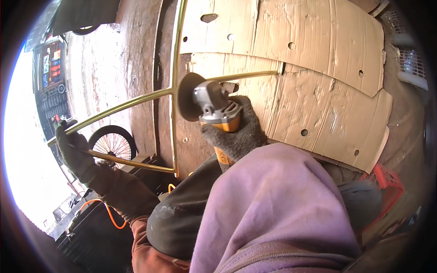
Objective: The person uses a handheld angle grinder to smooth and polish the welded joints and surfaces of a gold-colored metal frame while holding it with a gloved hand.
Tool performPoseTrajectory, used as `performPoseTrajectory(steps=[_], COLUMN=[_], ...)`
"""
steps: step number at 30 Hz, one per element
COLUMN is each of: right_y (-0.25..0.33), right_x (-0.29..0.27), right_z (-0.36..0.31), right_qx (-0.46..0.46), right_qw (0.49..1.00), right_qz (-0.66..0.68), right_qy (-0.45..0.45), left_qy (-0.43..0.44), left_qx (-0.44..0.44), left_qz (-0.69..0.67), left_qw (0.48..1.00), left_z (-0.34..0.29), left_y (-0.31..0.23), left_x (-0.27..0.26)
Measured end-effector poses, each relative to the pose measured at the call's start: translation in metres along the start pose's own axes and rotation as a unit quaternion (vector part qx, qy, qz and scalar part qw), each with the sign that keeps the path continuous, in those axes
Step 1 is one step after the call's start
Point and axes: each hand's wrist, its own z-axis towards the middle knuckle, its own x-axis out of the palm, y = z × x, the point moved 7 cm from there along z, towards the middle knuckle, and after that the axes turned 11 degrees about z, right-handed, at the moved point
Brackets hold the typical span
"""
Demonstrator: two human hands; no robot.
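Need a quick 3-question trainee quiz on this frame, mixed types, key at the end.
1. True or false: the right hand grips an angle grinder with a grey head and orange body.
2. Which hand holds the brass-coloured rod frame?
A. left hand
B. right hand
C. neither
3. Fill in: the grinder's disc sits close to the joint where the frame's rods ____.

Key
1. True; the gloved fingers wrap the grinder body.
2. A; the gloved left hand grasps a rod at the frame's left end.
3. Cross; whether the disc touches the metal cannot be told.
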Motion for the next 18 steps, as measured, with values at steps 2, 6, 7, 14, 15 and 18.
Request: performPoseTrajectory(steps=[2,6,7,14,15,18], right_y=[0.001,0.004,0.006,0.0,-0.001,-0.004], right_x=[-0.03,-0.064,-0.061,-0.014,-0.019,-0.042], right_z=[0.008,0.017,0.017,-0.002,0.0,0.01], right_qx=[-0.006,-0.012,-0.017,-0.019,-0.018,-0.029], right_qw=[0.999,0.997,0.997,0.999,0.999,0.997], right_qz=[-0.016,-0.029,-0.028,-0.025,-0.031,-0.045], right_qy=[-0.029,-0.064,-0.063,-0.022,-0.028,-0.06], left_qy=[0.004,0.072,0.051,-0.001,-0.002,0.004], left_qx=[0.027,0.026,0.02,0.0,0.004,-0.008], left_qz=[0.017,-0.013,-0.007,0.016,0.018,0.013], left_qw=[0.999,0.997,0.998,1.0,1.0,1.0], left_z=[-0.003,0.003,0.002,-0.009,-0.008,-0.003], left_y=[-0.01,-0.007,-0.009,-0.016,-0.016,-0.003], left_x=[0.0,0.006,0.006,-0.003,-0.005,-0.007])
